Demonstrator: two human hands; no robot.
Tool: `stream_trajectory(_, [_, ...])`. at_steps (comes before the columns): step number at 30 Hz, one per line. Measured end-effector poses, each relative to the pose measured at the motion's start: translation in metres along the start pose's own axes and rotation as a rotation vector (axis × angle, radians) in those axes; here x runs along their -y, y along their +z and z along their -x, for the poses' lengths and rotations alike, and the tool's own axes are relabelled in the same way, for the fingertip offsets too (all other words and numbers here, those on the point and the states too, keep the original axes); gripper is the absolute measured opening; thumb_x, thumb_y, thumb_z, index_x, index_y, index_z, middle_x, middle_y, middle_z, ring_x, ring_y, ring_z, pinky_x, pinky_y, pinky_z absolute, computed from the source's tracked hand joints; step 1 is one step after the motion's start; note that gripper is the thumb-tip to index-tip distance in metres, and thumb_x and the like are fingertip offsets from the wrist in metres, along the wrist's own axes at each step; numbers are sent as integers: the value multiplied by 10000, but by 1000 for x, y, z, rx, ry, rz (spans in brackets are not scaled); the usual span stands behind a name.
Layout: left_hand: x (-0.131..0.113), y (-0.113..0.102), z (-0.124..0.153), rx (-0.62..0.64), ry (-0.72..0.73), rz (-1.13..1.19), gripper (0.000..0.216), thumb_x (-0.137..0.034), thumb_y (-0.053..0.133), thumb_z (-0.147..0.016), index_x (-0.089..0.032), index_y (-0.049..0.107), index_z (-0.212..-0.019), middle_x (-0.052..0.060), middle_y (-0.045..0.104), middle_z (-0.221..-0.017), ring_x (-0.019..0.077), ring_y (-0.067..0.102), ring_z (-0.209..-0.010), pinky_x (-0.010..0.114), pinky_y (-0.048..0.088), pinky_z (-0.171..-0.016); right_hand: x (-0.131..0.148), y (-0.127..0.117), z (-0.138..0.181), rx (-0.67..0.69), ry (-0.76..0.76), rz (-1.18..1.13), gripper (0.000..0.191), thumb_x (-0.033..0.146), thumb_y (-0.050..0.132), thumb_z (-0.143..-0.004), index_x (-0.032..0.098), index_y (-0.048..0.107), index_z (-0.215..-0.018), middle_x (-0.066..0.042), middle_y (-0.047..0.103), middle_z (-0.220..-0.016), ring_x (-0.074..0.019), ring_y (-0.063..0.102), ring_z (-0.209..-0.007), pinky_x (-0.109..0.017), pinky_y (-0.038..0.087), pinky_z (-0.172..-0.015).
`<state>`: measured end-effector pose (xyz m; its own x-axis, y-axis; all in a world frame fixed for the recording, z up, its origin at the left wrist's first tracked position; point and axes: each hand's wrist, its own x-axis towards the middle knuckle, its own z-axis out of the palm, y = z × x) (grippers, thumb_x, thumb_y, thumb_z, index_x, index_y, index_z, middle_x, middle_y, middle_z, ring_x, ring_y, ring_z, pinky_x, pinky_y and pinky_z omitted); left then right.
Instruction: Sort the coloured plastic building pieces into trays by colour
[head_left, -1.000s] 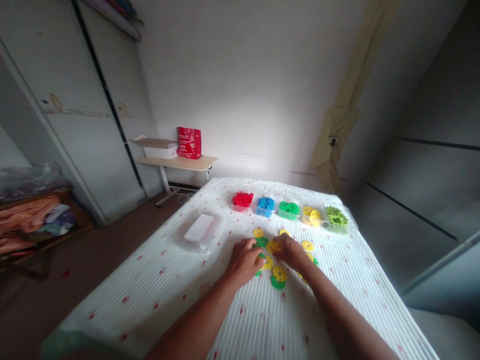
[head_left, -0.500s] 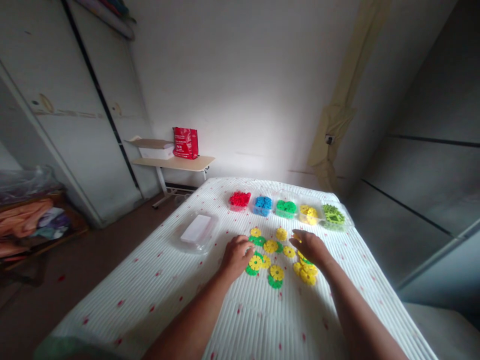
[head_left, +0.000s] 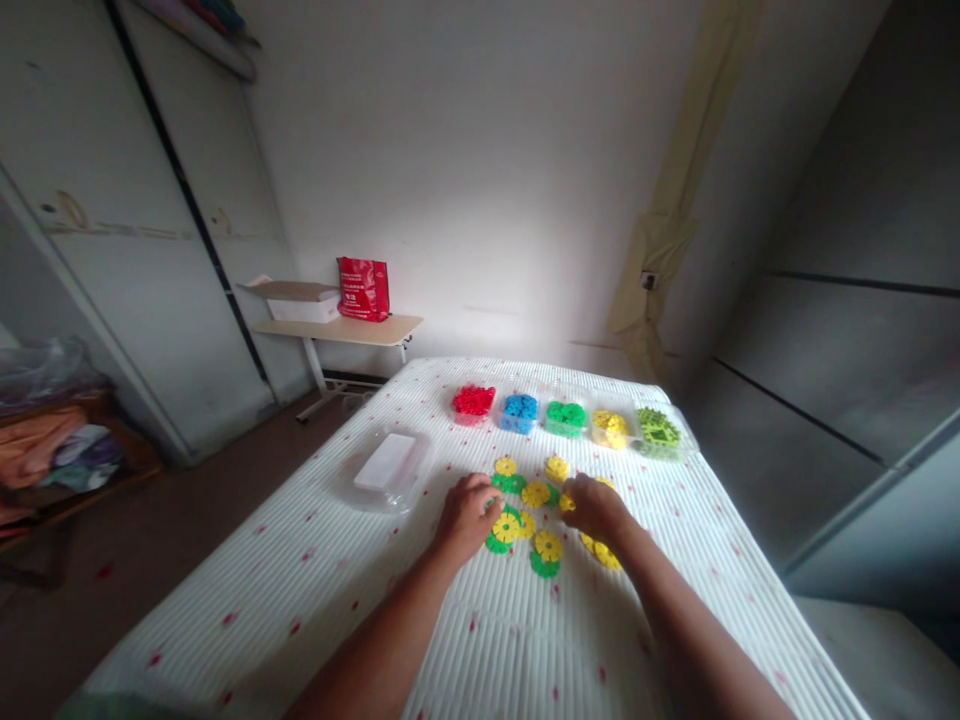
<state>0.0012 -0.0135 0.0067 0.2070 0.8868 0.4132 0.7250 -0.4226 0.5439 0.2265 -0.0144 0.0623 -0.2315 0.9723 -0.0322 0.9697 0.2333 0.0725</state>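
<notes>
My left hand rests on the quilted white cover, its fingers loosely curled and the thumb apart from them, beside yellow and green slotted plastic discs. Nothing shows clearly in it. My right hand has its fingertips down on a yellow slotted disc, gripping its edge. Between the hands lie a yellow disc, a yellow disc overlapping green ones, and a yellow disc over a green disc. A heap of yellow discs is partly hidden beneath my right hand and wrist.
Clear tubs hold red pieces, blue pieces, green pieces, yellow pieces and light-green pieces along the back. A clear plastic container with a white block stands at left. Behind is a side table with a red bag.
My right hand has moved left and down from above the yellow heap onto a single yellow disc. My left hand stays in about the same place. The view has shifted slightly.
</notes>
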Motion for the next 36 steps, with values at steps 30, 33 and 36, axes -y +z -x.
stream_trajectory(30, [-13,-6,4,74,109,-38,223,-173,591,-706,-259,717,-868,19,654,-1025,195,575,-972,336,432,-884,-74,8,-1,-136,281,-301,353,394,546,-786,192,623,-1065,-85,672,-964,-196,639,-811,-257,415,-648])
stream_trajectory(33, [-16,-7,4,105,132,-17,258,-170,583,-706,-267,719,-903,18,657,-1068,206,573,-1008,353,431,-897,-68,15,-4,-91,280,-222,339,408,551,-772,181,635,-1008,-109,628,-1033,-208,636,-812,-267,403,-631])
stream_trajectory(36, [-15,-7,4,106,149,27,269,-152,572,-701,-261,724,-894,22,665,-1060,202,583,-1004,351,441,-897,-65,17,-11,-75,284,-208,290,360,569,-748,164,646,-948,-111,630,-989,-218,633,-808,-270,400,-629])
